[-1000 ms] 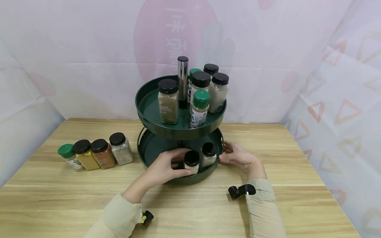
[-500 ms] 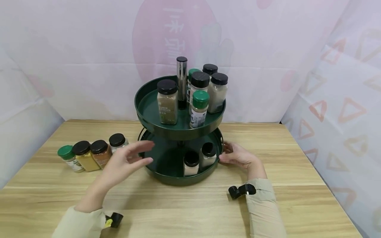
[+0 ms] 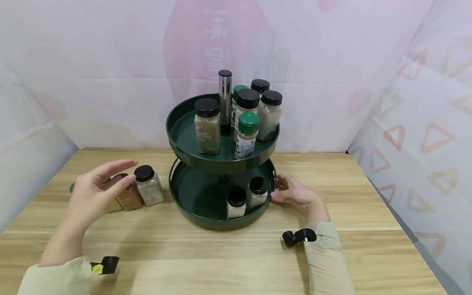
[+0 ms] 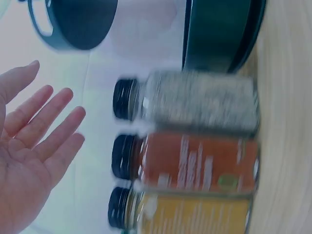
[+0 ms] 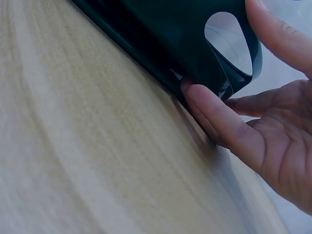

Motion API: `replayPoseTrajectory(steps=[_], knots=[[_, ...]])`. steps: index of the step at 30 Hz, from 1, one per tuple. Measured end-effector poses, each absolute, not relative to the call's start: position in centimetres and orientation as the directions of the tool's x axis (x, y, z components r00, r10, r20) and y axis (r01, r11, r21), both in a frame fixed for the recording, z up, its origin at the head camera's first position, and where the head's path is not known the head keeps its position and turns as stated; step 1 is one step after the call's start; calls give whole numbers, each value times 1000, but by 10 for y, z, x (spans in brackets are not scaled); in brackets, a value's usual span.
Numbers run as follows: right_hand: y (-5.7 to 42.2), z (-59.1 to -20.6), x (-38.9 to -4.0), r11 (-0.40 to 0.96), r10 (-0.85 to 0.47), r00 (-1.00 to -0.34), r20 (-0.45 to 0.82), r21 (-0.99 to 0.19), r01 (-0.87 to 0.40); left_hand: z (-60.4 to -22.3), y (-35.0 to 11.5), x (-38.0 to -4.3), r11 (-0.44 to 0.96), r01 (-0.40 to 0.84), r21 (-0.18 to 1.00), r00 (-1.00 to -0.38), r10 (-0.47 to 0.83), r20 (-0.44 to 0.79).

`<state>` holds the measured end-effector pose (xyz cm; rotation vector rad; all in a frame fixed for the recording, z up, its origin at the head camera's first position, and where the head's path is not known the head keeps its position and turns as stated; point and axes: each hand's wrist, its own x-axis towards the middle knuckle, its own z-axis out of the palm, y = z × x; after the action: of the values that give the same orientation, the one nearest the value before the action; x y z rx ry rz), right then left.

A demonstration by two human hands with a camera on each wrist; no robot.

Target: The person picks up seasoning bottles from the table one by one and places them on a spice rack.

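Observation:
My left hand (image 3: 90,194) hovers over the row of spice jars at the left of the table, fingers spread and nothing held. In the left wrist view, a jar of whitish grains (image 4: 202,102), a reddish-brown powder jar (image 4: 204,163) and a yellow powder jar (image 4: 195,214) stand side by side, black-lidded, just beyond the fingers. Partly behind the hand peeks a green cap (image 3: 71,187). My right hand (image 3: 296,193) grips the side of the dark green two-tier rack (image 3: 217,166) at its lower tray, by the handle cutout, its thumb and fingers around the wall.
On the upper tray stand a cumin powder jar (image 3: 207,131), a green-capped shaker (image 3: 246,139) and several other jars around a metal post (image 3: 225,98). Two black-lidded jars, one nearer (image 3: 237,207), occupy the lower tray's right side. A printed cloth (image 3: 129,110) hangs behind.
My left hand has let go of the front jar in the lower tray and moved left to above the row of jars. The right hand stays at the rack.

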<state>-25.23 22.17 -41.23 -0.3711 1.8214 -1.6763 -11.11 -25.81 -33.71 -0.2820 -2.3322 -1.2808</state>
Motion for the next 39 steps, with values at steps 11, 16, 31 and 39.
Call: replayPoseTrajectory(steps=[11,16,31,39], knots=[[222,-413,-254,153,-601,-762,-243,-970,188,-343,-332,-100,633,175,754,-877,-249,412],[222,-415,-254,161,-598,-762,-250,-968,191,-360,-363,-96,572,154,805,-893,-267,361],[223,-413,-254,139,-610,-757,-234,-972,189,-402,-404,-99,672,15,740,-991,-87,100],[222,-413,-254,149,-605,-759,-241,-971,189,-408,-406,-105,707,-49,706,-999,-51,-19]])
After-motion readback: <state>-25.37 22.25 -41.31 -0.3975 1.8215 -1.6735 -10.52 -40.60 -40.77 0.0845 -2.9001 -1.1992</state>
